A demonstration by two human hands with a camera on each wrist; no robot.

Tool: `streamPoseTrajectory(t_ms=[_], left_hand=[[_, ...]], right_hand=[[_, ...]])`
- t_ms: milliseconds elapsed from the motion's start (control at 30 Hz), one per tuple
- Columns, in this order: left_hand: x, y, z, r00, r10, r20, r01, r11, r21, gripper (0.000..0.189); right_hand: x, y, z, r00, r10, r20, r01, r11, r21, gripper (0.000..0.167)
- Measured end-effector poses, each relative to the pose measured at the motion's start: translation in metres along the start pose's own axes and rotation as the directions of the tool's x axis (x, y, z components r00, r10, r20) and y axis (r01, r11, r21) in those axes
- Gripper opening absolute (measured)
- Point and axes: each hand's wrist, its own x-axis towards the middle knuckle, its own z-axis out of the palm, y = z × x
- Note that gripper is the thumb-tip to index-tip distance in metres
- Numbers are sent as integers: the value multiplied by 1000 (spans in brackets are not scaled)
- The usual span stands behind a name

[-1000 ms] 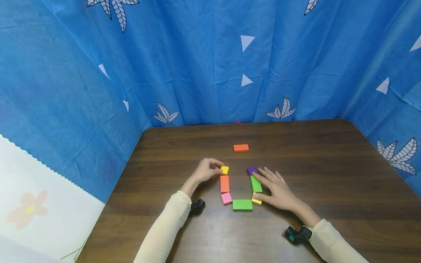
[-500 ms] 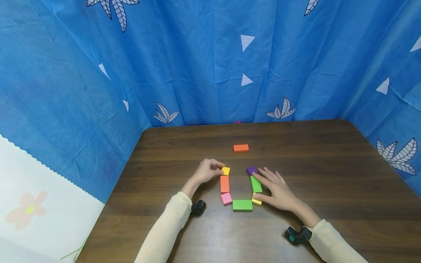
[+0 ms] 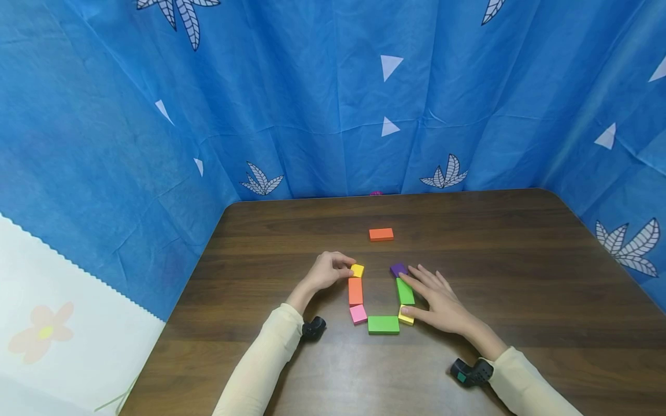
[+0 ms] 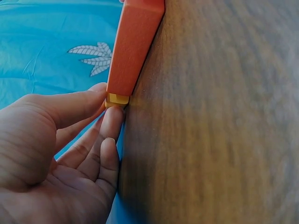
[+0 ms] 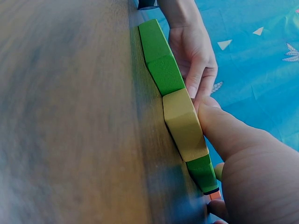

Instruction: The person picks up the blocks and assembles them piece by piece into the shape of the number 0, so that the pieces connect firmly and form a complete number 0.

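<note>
My left hand (image 3: 328, 270) pinches a small yellow block (image 3: 357, 270) between thumb and fingertips, at the far end of an orange block (image 3: 355, 292). In the left wrist view, that yellow block (image 4: 117, 99) lies against the orange block's end. My right hand (image 3: 437, 302) lies with fingers spread along the right-hand row. Its thumb touches a second yellow block (image 3: 406, 319), and its index fingertip is at a purple block (image 3: 398, 269). Between those two is a green block (image 3: 405, 292). A pink block (image 3: 358, 314) and another green block (image 3: 383, 325) stand at the near side.
Farther back on the brown wooden table (image 3: 291, 231) lies a separate orange block (image 3: 381, 234). A blue patterned curtain (image 3: 333, 104) hangs behind the table. Both wrists wear black cameras, the right one (image 3: 470, 371) close above the tabletop.
My left hand has shifted the yellow block slightly to the right and nearer, closer to the orange block's end. During the last half second nothing visibly moved. My right hand has stayed in place.
</note>
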Motion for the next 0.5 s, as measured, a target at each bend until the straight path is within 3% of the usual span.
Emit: streamPoseTrajectory(t_ms=[500], left_hand=[[0,-2,-1,1000,13,-10,-13,1000,10,29]], right_hand=[[1,-1,0,1000,16,3,-16,1000,-8,77]])
